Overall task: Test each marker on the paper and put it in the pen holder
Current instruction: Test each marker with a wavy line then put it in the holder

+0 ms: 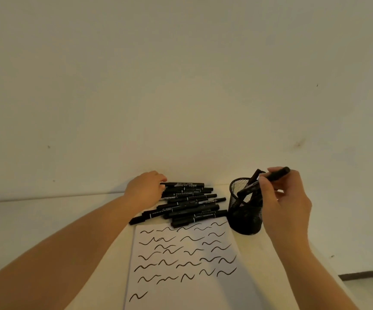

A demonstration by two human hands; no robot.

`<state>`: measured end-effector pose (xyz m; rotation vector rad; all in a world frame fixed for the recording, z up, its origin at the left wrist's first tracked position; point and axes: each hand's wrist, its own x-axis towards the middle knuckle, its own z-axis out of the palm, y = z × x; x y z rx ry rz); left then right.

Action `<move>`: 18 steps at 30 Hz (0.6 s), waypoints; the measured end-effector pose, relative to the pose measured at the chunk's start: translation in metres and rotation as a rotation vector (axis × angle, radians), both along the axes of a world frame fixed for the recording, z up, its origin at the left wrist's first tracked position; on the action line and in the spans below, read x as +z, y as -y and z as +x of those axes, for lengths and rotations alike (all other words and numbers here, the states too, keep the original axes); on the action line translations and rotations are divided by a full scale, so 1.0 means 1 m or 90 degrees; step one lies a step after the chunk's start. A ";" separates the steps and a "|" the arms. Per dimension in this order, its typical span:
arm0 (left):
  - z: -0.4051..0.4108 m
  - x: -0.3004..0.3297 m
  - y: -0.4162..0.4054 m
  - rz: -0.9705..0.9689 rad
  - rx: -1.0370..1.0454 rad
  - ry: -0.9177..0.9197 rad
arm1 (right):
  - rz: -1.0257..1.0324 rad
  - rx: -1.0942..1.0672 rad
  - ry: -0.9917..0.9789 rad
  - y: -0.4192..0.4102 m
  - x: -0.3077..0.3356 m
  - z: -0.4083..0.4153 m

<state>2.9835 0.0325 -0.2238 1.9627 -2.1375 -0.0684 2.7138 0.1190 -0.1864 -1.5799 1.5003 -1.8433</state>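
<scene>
Markers (187, 201), all black and capped, lie in a loose pile on the pale bench (46, 220), stacked mostly lengthwise left to right, just beyond the top edge of the paper. At the pile's left end the left hand (144, 189) rests on the marker ends with its fingers curled over them; whether it actually grips one cannot be told. The paper (181, 283), a white sheet, lies nearer the person, and rows of short black wavy test strokes cover its upper part, with 1 lone stroke lower at the left. Right of the pile and touching the sheet's top right corner stands the pen holder (244, 211), a black mesh cup, upright, with at least 1 marker leaning inside it. Over its rim the right hand (285, 202) pinches 1 marker (278, 173) between thumb and fingers, the marker tilted, its lower end dipping into the cup's mouth. A plain wall (181, 74) rises behind the bench.
</scene>
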 end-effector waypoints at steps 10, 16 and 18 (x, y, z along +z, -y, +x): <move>0.000 -0.028 0.026 0.031 0.030 -0.002 | 0.105 -0.056 -0.249 0.015 -0.019 -0.001; -0.003 -0.033 0.031 0.023 0.057 0.015 | 0.115 -0.053 -0.346 0.019 -0.030 0.002; -0.002 -0.036 0.031 0.016 0.064 0.008 | 0.099 -0.057 -0.359 0.018 -0.030 0.004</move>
